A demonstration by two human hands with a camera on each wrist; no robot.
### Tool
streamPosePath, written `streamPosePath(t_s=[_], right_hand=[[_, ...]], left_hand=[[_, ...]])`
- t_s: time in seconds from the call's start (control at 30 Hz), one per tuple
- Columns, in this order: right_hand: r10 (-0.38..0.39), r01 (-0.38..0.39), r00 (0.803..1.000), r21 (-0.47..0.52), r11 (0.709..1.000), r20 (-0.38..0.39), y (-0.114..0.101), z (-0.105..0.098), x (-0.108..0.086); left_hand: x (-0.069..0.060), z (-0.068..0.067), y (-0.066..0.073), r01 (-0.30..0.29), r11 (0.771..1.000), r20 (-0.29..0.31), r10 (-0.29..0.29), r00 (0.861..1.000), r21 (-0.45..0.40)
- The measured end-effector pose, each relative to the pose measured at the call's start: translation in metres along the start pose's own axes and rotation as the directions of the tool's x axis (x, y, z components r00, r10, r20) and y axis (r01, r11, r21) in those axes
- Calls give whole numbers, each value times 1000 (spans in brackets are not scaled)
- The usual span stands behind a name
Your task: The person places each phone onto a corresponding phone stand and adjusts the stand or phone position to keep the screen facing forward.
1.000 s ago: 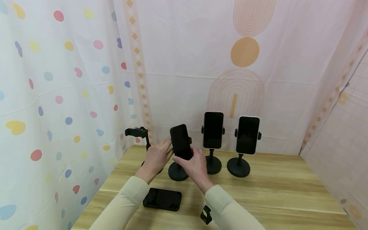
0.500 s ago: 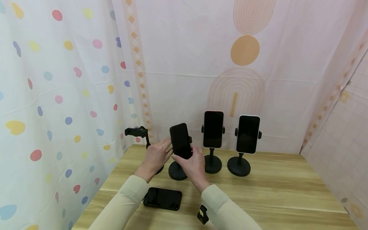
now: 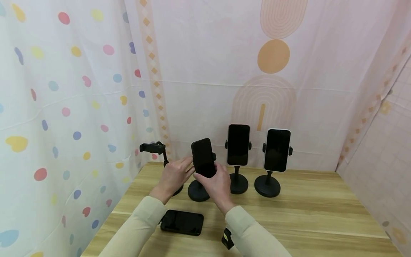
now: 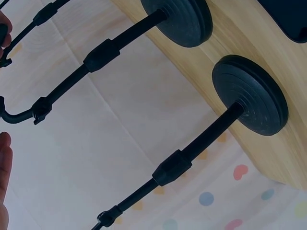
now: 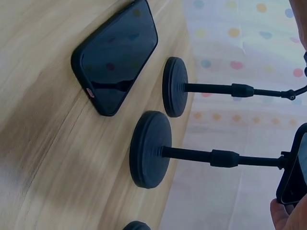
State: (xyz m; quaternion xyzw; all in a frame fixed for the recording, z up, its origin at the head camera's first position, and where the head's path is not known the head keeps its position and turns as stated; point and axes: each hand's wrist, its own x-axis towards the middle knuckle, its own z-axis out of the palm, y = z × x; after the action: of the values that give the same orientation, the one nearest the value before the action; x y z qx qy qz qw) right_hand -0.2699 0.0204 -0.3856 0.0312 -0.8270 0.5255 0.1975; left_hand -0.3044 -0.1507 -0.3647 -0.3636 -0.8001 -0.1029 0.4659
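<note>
A black phone [image 3: 203, 159] leans slightly to the left on a round-based black stand [image 3: 197, 191], a clamp arm showing at its right edge. The right hand [image 3: 218, 184] grips the phone's lower part, thumb across its bottom front and fingers at the right edge. At the phone's left edge the left hand [image 3: 174, 175] touches with its fingertips, fingers fairly straight; its far side is hidden. In the right wrist view the phone [image 5: 293, 172] and part of the right hand [image 5: 292, 218] show at the edge. Only fingers of the left hand [image 4: 4, 177] appear in the left wrist view.
Left of the hands stands a stand with an empty holder [image 3: 152, 147]. Two stands to the right carry upright phones [image 3: 238, 145] [image 3: 277, 150]. Another black phone [image 3: 182, 222] lies flat in front, and a small black object [image 3: 227, 238] sits beside the right sleeve.
The held phone has shifted very slightly to the right, with both hands still on it. Little else differs.
</note>
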Motion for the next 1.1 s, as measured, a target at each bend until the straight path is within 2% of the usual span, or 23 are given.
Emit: streamPosePath(t_s=[0.27,0.53,0.83,1.1], right_hand=[[-22,21,999,-15,1000,-24,0,0,-1],[-42,39,998,-55,998,-55,2,3,1],[-34,31,998,-65,997,-50,-2,5,2],[-22,20,999,-66,998,-33,-4,6,0]], left_hand=[[-3,1,-2,-71,997,-53,71,996,16],[-5,0,-4,-103,994,-63,105,993,28],[-6,-3,-3,-66,997,-59,68,996,34],[-11,-4,-1,15,1000,-25,-15,1000,-3]])
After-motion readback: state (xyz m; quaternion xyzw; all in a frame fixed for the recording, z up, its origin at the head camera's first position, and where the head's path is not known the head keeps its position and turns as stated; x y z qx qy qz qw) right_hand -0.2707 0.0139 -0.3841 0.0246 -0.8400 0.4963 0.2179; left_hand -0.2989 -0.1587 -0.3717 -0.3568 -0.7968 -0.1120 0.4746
